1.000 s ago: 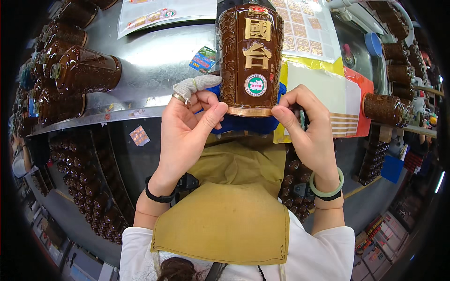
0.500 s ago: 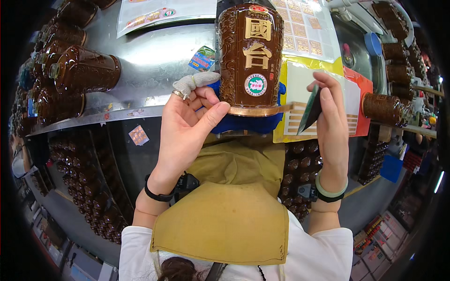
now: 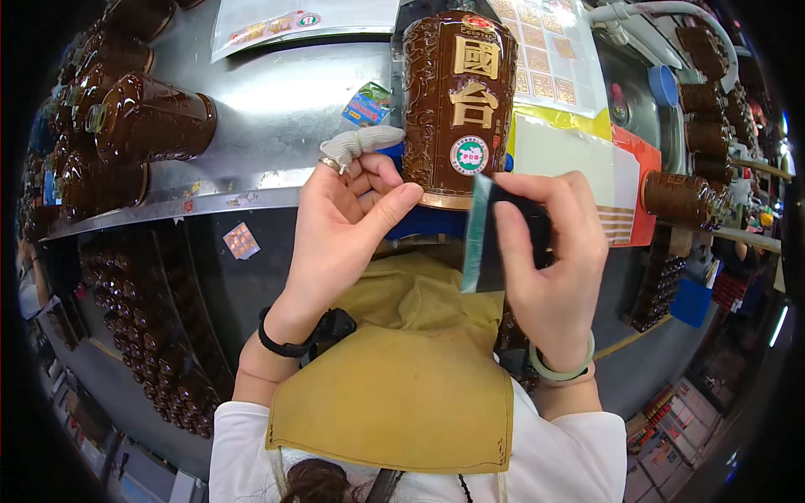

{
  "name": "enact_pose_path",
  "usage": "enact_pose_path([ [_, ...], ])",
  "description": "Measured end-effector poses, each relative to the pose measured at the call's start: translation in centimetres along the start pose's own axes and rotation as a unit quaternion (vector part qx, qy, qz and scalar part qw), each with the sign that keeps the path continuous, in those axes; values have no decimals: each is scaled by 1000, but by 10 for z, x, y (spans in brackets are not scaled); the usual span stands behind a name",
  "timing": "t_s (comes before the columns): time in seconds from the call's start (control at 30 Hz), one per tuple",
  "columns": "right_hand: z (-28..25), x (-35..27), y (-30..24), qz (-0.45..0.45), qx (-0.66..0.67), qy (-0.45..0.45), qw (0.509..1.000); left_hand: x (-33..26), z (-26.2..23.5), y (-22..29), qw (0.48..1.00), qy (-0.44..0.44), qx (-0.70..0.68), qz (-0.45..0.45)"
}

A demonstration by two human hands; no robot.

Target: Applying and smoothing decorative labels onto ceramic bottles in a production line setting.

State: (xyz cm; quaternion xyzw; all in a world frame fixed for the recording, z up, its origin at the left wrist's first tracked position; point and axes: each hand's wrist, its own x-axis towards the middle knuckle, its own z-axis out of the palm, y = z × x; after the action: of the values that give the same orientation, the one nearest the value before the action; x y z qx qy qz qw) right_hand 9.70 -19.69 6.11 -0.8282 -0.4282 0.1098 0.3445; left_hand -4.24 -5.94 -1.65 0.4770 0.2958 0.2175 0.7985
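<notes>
Head view, looking down at a metal workbench (image 3: 277, 109). A tall brown embossed bottle (image 3: 457, 101) stood upright at the bench's near edge, centre of the scene, on a blue pad (image 3: 394, 155). The left hand (image 3: 344, 226) was curled loosely, thumb pressed near the bottle's gold base rim at its lower left; its forefinger wore a white cloth cot (image 3: 362, 141) that lay against the bottle's left side. The right hand (image 3: 549, 260) was closed in a pinch on a dark flat card-like tool (image 3: 486, 239), held edge-up just near of the bottle's base and apart from it. What the tool was could not be told.

The step in hand appeared to be work on the bottle's lower face, with the left hand steadying. The next move would likely call for bringing the tool flat against the bottle while the left hand kept it from turning.

More brown bottles (image 3: 142, 126) lay on their sides at far left, and others (image 3: 683, 197) at right. Sheets of small labels (image 3: 549, 50) lay beyond the bottle. A mustard apron (image 3: 394, 394) filled the near field.
</notes>
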Motion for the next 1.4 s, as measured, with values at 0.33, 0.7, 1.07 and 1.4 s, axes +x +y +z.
enact_pose_path([
  [0.33,-5,-3,20,132,192,-11,972,1,-6,1,999,-4,-3,-36],
  [0.7,25,0,18,173,224,-41,958,-1,-14,0,996,-23,-74,-49],
  [1.07,29,-2,21,159,224,-26,961,-3,-14,0,996,-26,-81,-24],
  [1.4,29,-1,18,162,228,-24,960,0,-13,-4,997,-16,-68,-44],
])
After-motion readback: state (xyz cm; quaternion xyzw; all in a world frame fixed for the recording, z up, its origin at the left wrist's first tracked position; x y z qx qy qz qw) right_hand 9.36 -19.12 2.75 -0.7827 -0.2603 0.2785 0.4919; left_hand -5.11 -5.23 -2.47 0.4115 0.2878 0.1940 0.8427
